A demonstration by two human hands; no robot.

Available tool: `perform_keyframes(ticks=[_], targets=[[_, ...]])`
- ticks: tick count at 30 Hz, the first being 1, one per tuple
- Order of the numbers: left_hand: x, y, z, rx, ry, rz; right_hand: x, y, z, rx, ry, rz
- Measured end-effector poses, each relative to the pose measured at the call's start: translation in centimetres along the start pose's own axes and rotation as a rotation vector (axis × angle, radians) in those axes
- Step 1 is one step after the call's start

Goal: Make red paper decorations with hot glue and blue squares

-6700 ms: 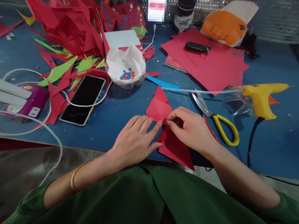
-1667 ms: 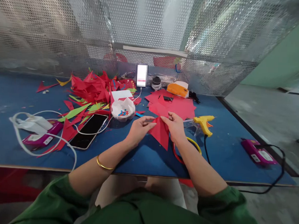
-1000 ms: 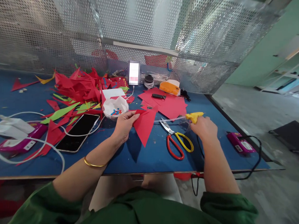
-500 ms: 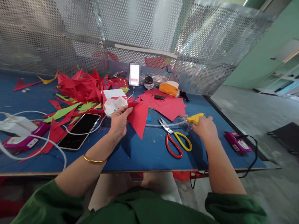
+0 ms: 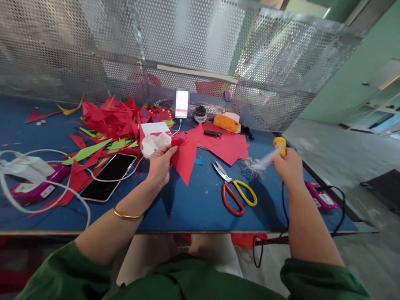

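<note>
Clear plastic, seemingly, near glue gun.

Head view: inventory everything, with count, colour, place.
table: one, blue, foreground
mesh panel: one, silver, behind table
folded paper: one, red, front centre
glue gun: one, yellow, right
scissors: one pair, red and yellow handles, centre right
paper sheets: several, red, rear centre
fob: one, black, on paper sheets
packet: one, orange and white, rear
spool: one, black and white, rear
bowl: one, white-lined, centre left
paper scraps: many, mostly red, left
phone: one, black, left
lit screen: one, white, rear centre
power strips: two, purple, left and right
sleeves: two, green, arms
left hand: one, bare, holding folded paper
right hand: one, bare, gripping glue gun
</note>
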State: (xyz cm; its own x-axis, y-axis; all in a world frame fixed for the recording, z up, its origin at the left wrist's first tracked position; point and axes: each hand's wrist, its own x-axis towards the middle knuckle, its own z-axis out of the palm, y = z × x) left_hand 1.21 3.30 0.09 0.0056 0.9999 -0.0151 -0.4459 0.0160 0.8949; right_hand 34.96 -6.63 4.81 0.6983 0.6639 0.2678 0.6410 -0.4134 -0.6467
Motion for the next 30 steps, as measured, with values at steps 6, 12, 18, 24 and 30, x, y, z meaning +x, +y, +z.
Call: perform_keyframes(ticks=[6, 12, 18, 24, 30], targets=[[-0.9, -0.2, 0.2, 0.081, -0.116, -0.116, -1.5, -2.9, 1.8, 0.503, -0.208, -0.103], [-1.8, 0.2, 0.6, 0.139, -0.205, -0.200, -5.0, -6.5, 4.5, 0.904, -0.405, -0.199], [-1.8, -0.3, 0.5, 0.194, -0.226, -0.257, -8.1, -7.6, 5.8, 0.810, -0.639, -0.396], [-2.0, -0.7, 0.5, 0.171, -0.251, -0.315, -9.4, -5.3, 6.3, 0.612, -0.615, -0.583], [-2.3, -0.6, 0.9, 0.187, -0.271, -0.315, -9.3, -4.5, 6.2, 0.467, -0.616, -0.695]])
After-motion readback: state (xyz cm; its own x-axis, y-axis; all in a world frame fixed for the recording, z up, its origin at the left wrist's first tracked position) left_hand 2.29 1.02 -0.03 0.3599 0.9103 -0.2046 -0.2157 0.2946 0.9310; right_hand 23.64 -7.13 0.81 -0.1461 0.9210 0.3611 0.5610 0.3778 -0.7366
